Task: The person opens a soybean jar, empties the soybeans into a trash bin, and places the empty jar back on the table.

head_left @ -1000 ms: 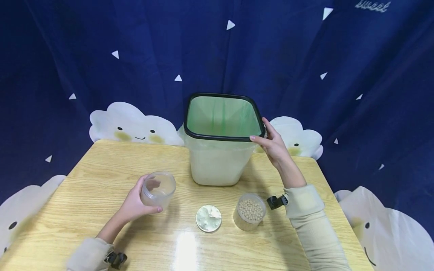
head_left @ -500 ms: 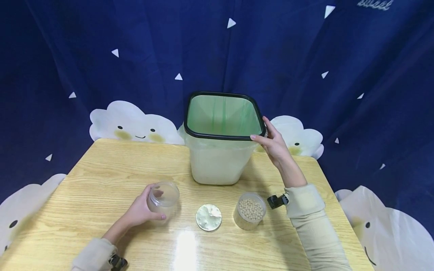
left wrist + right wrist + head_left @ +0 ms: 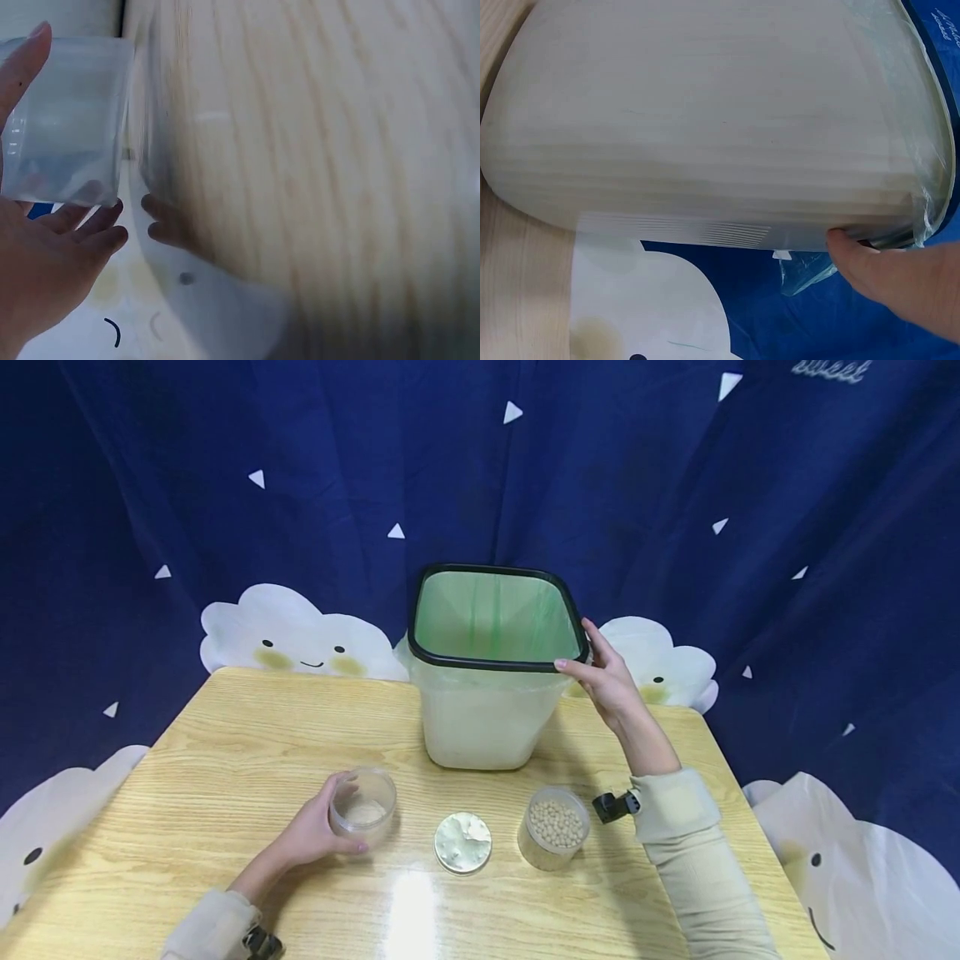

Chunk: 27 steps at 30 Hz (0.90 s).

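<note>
My left hand (image 3: 311, 835) grips a clear empty plastic jar (image 3: 363, 814) that stands upright on the wooden table (image 3: 225, 760); in the left wrist view the jar (image 3: 64, 120) sits against my palm (image 3: 45, 262). My right hand (image 3: 603, 681) holds the right rim of a white bin (image 3: 483, 718) with a black rim and a green liner. In the right wrist view, my thumb (image 3: 889, 274) presses the bin's rim beside its wall (image 3: 705, 135). A round white lid (image 3: 462, 842) lies flat between the empty jar and a second clear jar of beige beans (image 3: 553, 828).
The bin stands at the table's far middle. A dark blue curtain (image 3: 300, 460) with white triangles and smiling clouds hangs behind and around the table. Bare wood lies on the left and along the front edge.
My left hand has lowered the empty jar from a tilted hold above the table and moved it slightly right, setting it upright on the wood. The right hand stays on the bin's rim.
</note>
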### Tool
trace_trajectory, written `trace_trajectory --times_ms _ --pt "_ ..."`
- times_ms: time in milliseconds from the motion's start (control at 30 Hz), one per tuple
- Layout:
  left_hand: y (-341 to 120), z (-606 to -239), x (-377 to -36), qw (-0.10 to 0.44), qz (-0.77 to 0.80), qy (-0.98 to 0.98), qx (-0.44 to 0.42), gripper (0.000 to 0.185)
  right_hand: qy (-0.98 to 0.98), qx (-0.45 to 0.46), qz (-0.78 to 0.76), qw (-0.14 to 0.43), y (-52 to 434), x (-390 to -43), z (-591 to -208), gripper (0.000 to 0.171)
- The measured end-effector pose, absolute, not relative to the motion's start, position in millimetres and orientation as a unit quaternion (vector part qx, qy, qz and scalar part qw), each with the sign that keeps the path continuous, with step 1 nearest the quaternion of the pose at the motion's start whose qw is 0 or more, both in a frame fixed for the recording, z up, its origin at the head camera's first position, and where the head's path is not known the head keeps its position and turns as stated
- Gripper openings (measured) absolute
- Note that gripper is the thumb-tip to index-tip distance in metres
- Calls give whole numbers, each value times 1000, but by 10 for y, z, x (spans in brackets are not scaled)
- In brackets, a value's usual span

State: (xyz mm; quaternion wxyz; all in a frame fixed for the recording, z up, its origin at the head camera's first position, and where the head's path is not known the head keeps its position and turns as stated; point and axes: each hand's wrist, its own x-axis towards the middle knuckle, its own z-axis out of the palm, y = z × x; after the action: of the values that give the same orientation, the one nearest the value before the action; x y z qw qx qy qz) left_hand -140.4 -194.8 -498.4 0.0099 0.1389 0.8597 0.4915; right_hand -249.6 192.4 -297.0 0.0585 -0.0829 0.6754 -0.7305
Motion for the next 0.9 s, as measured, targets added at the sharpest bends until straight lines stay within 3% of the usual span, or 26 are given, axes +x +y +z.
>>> trace_trajectory --times_ms 367,900 --pt "-1992 -4822 -1346 -7 488 858 157 107 686 -77 -722 49 1928 -2489 -2970 81" --pt "-2007 -4309 -1415 -76 516 829 202 87 711 -83 -697 38 1971 -2454 -2951 78"
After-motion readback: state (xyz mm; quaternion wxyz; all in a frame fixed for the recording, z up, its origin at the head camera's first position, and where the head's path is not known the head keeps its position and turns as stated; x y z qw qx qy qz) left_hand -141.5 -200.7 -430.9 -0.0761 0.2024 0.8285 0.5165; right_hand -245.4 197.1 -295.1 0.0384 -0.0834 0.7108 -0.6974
